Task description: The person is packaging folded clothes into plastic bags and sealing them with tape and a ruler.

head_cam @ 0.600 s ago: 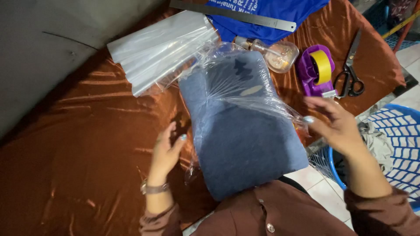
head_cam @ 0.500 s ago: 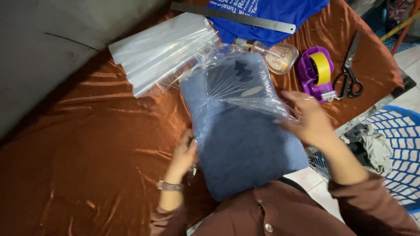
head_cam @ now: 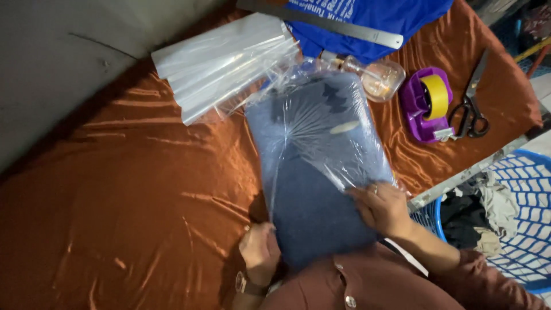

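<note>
Now | folded blue garment [head_cam: 313, 189] | half-sleeved in clear plastic bag [head_cam: 321, 109]

Stack of clear plastic bags [head_cam: 224, 63] on the rust-orange satin cloth [head_cam: 115, 189]; blue fabric [head_cam: 379, 17] under a metal ruler [head_cam: 333, 24]; clear bottle [head_cam: 376, 77] beside a purple tape dispenser [head_cam: 425, 106]; scissors [head_cam: 472, 103] nearby; blue laundry basket [head_cam: 516, 229] lower right.

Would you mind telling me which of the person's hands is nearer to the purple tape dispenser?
The right hand. It rests on the bag-covered blue garment, below and slightly left of the purple tape dispenser. The left hand sits at the garment's lower left edge, much farther away.
</note>
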